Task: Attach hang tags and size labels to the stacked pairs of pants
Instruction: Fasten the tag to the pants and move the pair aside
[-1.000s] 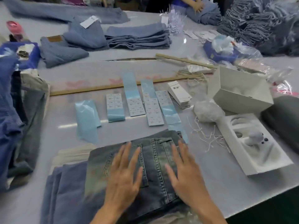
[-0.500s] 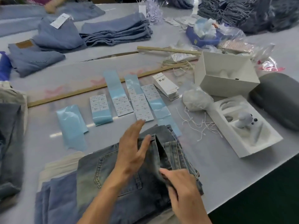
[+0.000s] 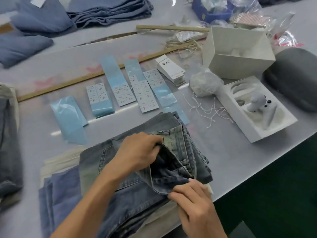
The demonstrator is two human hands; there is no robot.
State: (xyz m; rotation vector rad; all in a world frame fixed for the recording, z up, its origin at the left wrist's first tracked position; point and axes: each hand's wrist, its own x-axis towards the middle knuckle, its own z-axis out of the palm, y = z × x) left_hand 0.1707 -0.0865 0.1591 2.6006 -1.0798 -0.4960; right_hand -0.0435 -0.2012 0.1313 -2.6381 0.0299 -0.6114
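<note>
A person works at a grey table (image 3: 228, 152), both hands on the top pair of jeans (image 3: 120, 169) in a stack at the near edge. The left hand (image 3: 137, 152) curls its fingers over the waistband and grips it, pulling the opening apart. The right hand (image 3: 193, 205) pinches the near edge of the same waistband between thumb and fingertips, so the dark inside of the jeans shows between the two hands.

At far left, another heap of denim (image 3: 8, 152) hangs off the table edge. Under the top pair lie at least two more garments: a plain blue pair (image 3: 60, 194) and a cream one (image 3: 61, 158).

Beyond the stack, five pale blue label strips lie side by side. The first strip (image 3: 68, 117) looks bare; the second strip (image 3: 100, 98), third strip (image 3: 118, 83), fourth strip (image 3: 142, 88) and fifth strip (image 3: 159, 86) carry white size labels, too small to read. Just right of them sits one pile of white hang tags (image 3: 171, 71), then a clear bag of string (image 3: 204, 83) with loose white strings (image 3: 207, 110) beside it.

Two white boxes follow: an open box (image 3: 240, 66) on its side, and a moulded tray (image 3: 257, 109) holding a small grey figure (image 3: 256, 102). A dark grey case (image 3: 293, 78) rests at far right. Folded blue jeans (image 3: 109, 11) lie across the back of the table.
</note>
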